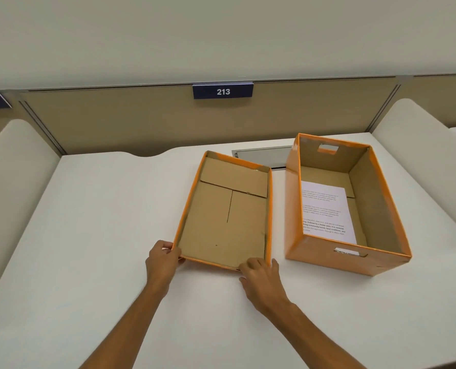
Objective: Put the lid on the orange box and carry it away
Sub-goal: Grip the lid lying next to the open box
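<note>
From the head view, the lid [222, 211] lies upside down on the desk [88, 235], its bare brown cardboard inside facing up, so it will need turning over before it can cap anything. Both hands grip its near edge, likely to lift and flip it. The left hand [163, 265] wraps the near left corner, fingers curled over the orange rim. The right hand [260, 278] holds the near right corner, fingertips hooked over the low wall. The two hands are apart, one at each end of that edge.

The box [349, 206] stands upright and open just to the right of the right hand, near the lid but not touching it. A printed sheet [325, 211] lies flat on its floor.

Both pieces are corrugated card, glossy orange outside and matt brown inside. The lid is a shallow tray with folded flaps and a centre seam. The box is deep and straight-walled, with a cut handle slot in each end, handy for carrying. The desk is smooth and white.
</note>
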A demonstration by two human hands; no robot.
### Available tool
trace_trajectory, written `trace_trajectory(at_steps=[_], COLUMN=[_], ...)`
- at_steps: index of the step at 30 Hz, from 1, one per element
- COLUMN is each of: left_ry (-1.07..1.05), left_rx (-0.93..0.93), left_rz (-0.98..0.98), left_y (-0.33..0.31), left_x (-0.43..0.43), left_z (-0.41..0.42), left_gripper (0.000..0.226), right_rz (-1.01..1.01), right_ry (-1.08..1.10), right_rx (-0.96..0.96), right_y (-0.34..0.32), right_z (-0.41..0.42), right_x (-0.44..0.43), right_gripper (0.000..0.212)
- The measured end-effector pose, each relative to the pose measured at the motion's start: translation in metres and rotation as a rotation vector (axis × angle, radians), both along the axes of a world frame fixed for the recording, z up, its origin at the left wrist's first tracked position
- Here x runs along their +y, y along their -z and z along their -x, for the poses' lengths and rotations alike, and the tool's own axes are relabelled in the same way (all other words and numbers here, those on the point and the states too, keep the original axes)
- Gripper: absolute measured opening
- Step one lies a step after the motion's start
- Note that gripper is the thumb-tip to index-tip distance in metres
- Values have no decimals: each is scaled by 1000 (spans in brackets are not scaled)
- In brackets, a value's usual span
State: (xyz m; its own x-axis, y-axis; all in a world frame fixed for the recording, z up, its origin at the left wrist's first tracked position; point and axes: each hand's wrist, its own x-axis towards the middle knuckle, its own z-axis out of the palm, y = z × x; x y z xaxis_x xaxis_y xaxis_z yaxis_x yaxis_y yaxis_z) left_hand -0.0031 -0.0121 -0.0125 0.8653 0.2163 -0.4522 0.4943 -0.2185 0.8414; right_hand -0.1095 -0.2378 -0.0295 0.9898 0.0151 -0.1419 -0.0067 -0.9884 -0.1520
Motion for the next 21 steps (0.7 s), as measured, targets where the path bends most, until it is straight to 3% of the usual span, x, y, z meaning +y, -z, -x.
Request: trace_trajectory(at_steps=[3,7,12,16,21], left_ry=[-32,-18,27,102,292], left_rx=[-82,-232,-348,-378,-369], left_rz=[160,265,393,404,389], left_y=[-13,-46,-95,-111,-109], left_x=[-5,-26,-60,-80,-94], left_z=[4,16,33,43,41], left_gripper=[13,10,39,48,54], right_rz=[-74,-351,-523,-465,-439], right_ry=[-24,-56,36,183,259], right_rx=[-162,-340,-423,-565,-687], right_y=[-16,-49,-87,-102,-116], right_z=[-3,-17,-32,-34,-30], right_x=[9,32,46,34,12], right_gripper=[20,43,56,45,7])
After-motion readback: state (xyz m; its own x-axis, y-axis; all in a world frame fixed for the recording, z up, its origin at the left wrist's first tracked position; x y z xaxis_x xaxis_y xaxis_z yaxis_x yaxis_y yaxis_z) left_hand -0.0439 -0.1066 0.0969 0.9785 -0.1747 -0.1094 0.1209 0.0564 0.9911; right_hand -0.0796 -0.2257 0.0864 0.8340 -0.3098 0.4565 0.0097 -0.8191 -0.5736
